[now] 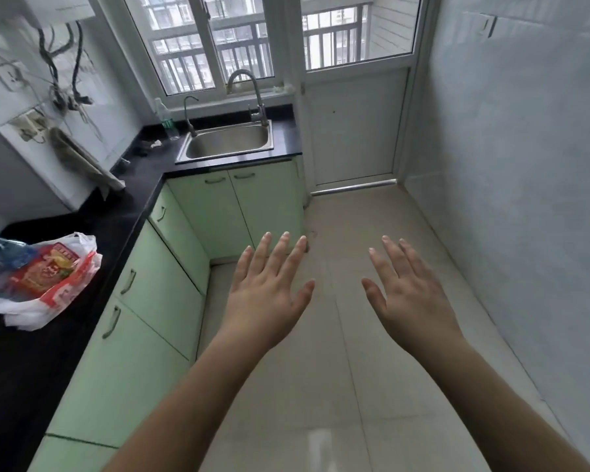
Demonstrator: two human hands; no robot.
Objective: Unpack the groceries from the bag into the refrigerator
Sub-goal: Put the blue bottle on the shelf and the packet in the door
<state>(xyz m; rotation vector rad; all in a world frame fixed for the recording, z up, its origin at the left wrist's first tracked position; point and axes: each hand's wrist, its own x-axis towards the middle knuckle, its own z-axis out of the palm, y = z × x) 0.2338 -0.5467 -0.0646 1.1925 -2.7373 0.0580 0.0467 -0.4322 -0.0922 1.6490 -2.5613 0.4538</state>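
A white plastic grocery bag [45,284] with red printing lies on the black countertop [31,352] at the left, with a blue item [6,252] poking out of its top. My left hand [266,294] and my right hand [406,294] are stretched out in front of me over the floor, backs up, fingers straight and spread, holding nothing. Both hands are well to the right of the bag and touch nothing. No refrigerator can be made out with certainty; a grey surface [11,178] stands at the far left edge.
Pale green cabinets [157,301] run under the L-shaped counter. A steel sink [229,143] with a tall faucet [249,93] sits under the window. A clear bottle [166,119] stands left of the sink. A white door [355,131] closes the far end; a tiled wall [525,165] is on the right.
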